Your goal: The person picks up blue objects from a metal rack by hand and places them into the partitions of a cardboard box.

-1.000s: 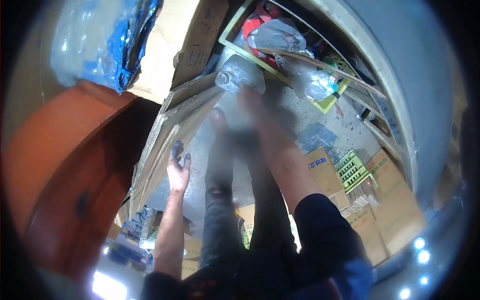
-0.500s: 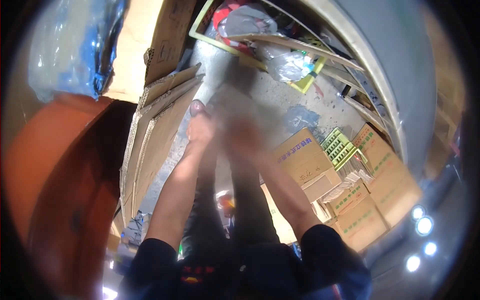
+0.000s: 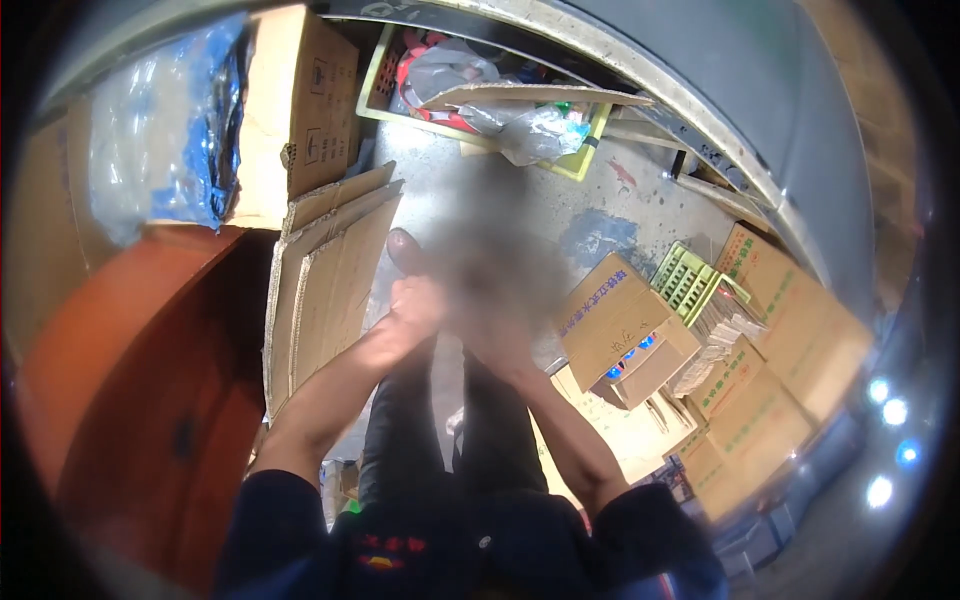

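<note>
From where I stand, the big change is in the hands: the left hand (image 3: 415, 300), hanging apart with its fingers loosely spread a second ago, is now drawn in close beside the right hand (image 3: 495, 335), so the handling looks two-handed now, low in front of the legs. The left fingers seem curled in, though I can't make out what, if anything, they hold. The right fingers disappear into a grey blur, and I can't tell how far they are open or whether they grip something. The clear jug no longer shows on the floor (image 3: 410, 145) near the yellow-green crate (image 3: 380, 80), where the right hand was reaching; it may be behind that blur between the hands, but I can't be sure. The upright cardboard sheets (image 3: 335, 270) still stand left of the left hand, and a carton (image 3: 610, 310) sits over to the right.
</note>
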`<move>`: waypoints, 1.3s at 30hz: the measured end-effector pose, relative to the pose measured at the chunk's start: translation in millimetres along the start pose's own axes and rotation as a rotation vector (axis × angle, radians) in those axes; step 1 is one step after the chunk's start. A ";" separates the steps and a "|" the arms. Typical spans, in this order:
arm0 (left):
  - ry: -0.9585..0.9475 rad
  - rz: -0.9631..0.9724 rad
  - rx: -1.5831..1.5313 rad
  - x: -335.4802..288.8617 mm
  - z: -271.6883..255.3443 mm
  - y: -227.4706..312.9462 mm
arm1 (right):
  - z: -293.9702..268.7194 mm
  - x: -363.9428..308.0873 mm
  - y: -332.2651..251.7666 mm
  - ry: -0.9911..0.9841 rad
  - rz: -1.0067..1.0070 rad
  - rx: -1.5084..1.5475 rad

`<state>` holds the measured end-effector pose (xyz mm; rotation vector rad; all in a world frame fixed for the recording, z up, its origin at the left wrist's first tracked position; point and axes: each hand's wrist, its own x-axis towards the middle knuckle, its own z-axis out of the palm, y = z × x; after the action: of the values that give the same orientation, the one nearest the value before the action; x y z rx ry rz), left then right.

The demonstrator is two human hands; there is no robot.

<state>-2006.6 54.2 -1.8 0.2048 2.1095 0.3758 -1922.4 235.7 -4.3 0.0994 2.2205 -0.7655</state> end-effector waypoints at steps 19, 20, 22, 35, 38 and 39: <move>0.697 -0.281 -1.586 76.2 -38.5 -78.1 | -167.4 52.3 -182.8 0.196 -0.147 0.675; 0.727 -0.260 -1.587 89.4 -46.1 -82.7 | -180.2 46.2 -191.8 0.175 -0.143 0.680; 0.909 -0.159 -1.614 133.7 -27.8 -113.7 | -207.0 30.5 -211.1 0.091 -0.139 0.572; 0.921 0.131 -2.225 287.6 -87.9 -55.0 | -258.8 90.7 -195.8 0.160 -0.289 0.379; 0.971 0.077 -2.223 292.8 -70.6 -14.7 | -253.0 111.4 -188.4 0.157 -0.347 0.301; 0.980 0.051 -2.209 293.7 -64.8 -3.1 | -249.0 121.2 -190.3 0.175 -0.381 0.251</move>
<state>-2218.6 124.5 -203.2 -1.3913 1.1769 2.7777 -2225.5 198.5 135.6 -0.1438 2.3285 -1.2863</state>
